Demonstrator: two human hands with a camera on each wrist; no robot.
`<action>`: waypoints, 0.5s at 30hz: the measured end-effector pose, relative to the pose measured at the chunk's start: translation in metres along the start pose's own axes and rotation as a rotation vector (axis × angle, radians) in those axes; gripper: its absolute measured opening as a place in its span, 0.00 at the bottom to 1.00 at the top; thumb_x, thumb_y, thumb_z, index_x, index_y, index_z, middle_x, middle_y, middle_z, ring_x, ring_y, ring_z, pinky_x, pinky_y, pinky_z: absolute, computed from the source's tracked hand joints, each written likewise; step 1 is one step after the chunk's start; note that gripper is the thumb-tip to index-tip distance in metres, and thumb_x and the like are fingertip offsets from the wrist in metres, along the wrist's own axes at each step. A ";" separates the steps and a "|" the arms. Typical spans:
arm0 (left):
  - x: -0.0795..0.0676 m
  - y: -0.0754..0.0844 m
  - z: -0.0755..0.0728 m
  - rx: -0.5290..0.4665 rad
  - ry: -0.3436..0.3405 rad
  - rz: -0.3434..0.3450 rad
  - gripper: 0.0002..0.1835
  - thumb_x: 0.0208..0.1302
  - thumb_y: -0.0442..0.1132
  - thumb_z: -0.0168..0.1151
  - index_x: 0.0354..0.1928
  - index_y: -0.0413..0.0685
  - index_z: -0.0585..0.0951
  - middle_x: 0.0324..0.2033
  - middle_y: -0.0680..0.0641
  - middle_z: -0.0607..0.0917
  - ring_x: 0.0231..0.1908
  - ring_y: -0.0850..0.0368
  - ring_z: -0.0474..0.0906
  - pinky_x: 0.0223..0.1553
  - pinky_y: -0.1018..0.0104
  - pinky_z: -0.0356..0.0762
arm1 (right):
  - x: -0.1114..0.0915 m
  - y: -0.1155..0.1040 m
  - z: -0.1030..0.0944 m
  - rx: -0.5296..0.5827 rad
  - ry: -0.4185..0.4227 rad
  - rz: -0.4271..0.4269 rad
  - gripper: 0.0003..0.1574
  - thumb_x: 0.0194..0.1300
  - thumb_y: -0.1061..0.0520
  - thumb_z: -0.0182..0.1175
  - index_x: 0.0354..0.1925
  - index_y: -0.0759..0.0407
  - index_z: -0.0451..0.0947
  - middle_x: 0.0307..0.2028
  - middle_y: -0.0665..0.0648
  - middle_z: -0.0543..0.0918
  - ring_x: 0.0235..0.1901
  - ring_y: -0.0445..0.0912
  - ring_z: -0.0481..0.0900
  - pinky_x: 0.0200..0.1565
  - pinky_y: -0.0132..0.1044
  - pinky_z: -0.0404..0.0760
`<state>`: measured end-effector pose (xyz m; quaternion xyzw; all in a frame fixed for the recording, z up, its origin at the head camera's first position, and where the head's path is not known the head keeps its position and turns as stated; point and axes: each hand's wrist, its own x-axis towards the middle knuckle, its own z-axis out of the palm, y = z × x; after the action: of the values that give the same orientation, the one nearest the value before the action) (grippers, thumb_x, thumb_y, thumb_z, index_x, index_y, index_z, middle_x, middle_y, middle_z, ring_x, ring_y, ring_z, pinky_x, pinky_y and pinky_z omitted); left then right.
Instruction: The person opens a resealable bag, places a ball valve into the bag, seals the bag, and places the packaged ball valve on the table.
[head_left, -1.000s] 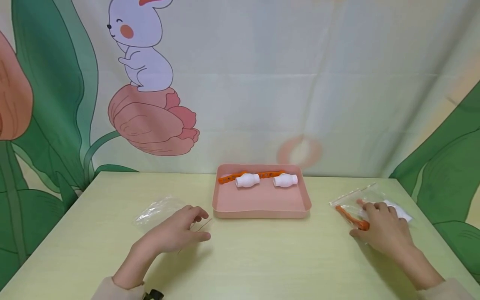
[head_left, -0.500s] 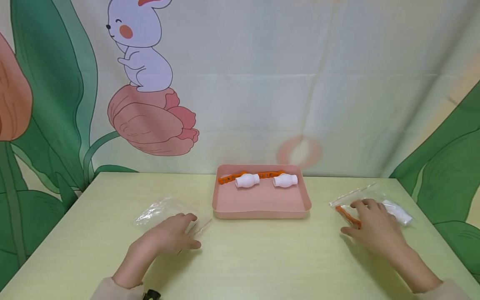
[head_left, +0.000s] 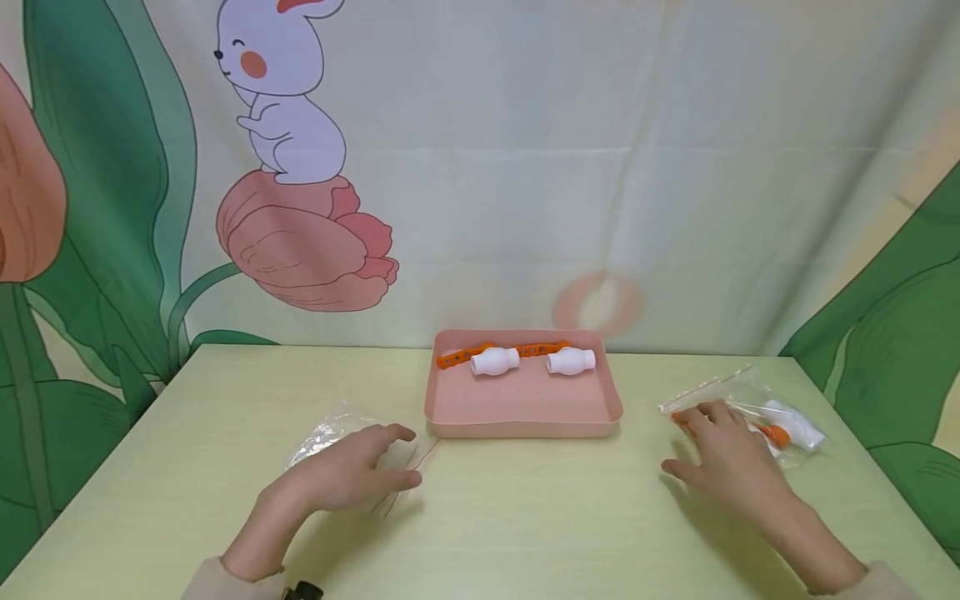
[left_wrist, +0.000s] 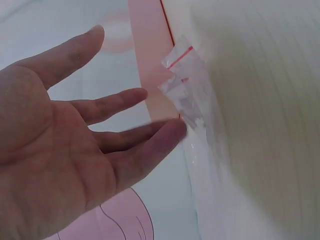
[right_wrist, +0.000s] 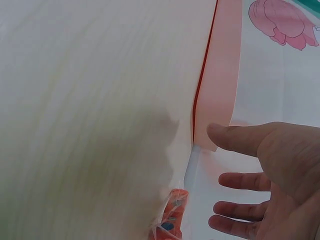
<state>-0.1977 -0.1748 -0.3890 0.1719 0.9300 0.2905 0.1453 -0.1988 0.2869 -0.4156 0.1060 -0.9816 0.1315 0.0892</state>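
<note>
My left hand [head_left: 352, 467] is over a clear zip bag [head_left: 318, 439] on the left of the table, its thumb and fingers spread and relaxed. In the left wrist view its fingertips overlap the edge of this bag [left_wrist: 192, 95], which has red seal lines. On the right, my right hand [head_left: 731, 462] hovers with fingers apart at the near left side of a second clear zip bag [head_left: 738, 385]. Inside that bag show an orange piece [head_left: 776, 435] and a white piece [head_left: 797, 425]. In the right wrist view, an orange piece [right_wrist: 172, 215] in plastic lies below the fingers.
A pink tray [head_left: 525, 408] stands at the back middle of the table. Two white bulbous tubes [head_left: 495, 362] lie in it, in front of two orange strips [head_left: 453, 358]. A printed curtain [head_left: 480, 183] hangs behind the table.
My right hand has moved left across its bag, uncovering the orange and white pieces. The left hand drew back left, then came right again, and its bag has slid slightly right.
</note>
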 end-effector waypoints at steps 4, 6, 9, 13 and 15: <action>0.001 -0.004 -0.002 0.119 -0.001 0.046 0.39 0.53 0.42 0.80 0.67 0.42 0.75 0.65 0.41 0.74 0.66 0.39 0.70 0.65 0.39 0.67 | -0.001 -0.004 0.000 0.004 0.011 -0.026 0.38 0.52 0.50 0.81 0.56 0.67 0.80 0.53 0.70 0.76 0.57 0.69 0.71 0.50 0.68 0.75; 0.002 -0.007 -0.002 0.185 -0.017 0.058 0.45 0.45 0.37 0.83 0.68 0.42 0.74 0.67 0.39 0.72 0.68 0.37 0.66 0.68 0.34 0.60 | -0.001 -0.005 -0.001 0.003 0.007 -0.028 0.38 0.52 0.50 0.81 0.56 0.67 0.80 0.53 0.71 0.77 0.60 0.72 0.69 0.52 0.69 0.74; 0.002 -0.010 0.000 0.230 -0.066 0.058 0.53 0.39 0.34 0.85 0.72 0.44 0.70 0.72 0.38 0.67 0.73 0.36 0.59 0.70 0.28 0.48 | -0.001 -0.006 -0.001 0.012 -0.008 -0.023 0.37 0.52 0.50 0.81 0.55 0.66 0.80 0.53 0.71 0.77 0.63 0.76 0.65 0.55 0.72 0.72; 0.001 -0.013 0.001 0.199 -0.151 0.047 0.59 0.39 0.32 0.85 0.77 0.46 0.64 0.77 0.40 0.61 0.77 0.38 0.50 0.71 0.29 0.42 | -0.001 -0.007 -0.001 0.024 -0.017 -0.027 0.36 0.53 0.50 0.80 0.55 0.66 0.79 0.54 0.71 0.78 0.65 0.77 0.63 0.58 0.73 0.69; 0.002 -0.014 0.001 0.189 -0.173 0.048 0.61 0.38 0.31 0.85 0.78 0.46 0.62 0.78 0.40 0.59 0.78 0.38 0.47 0.71 0.29 0.41 | -0.001 -0.007 0.000 0.025 -0.017 -0.032 0.35 0.53 0.50 0.80 0.54 0.65 0.79 0.54 0.71 0.78 0.65 0.77 0.63 0.59 0.73 0.68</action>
<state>-0.2025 -0.1846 -0.3984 0.2312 0.9329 0.1890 0.2011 -0.1962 0.2802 -0.4137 0.1236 -0.9788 0.1416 0.0818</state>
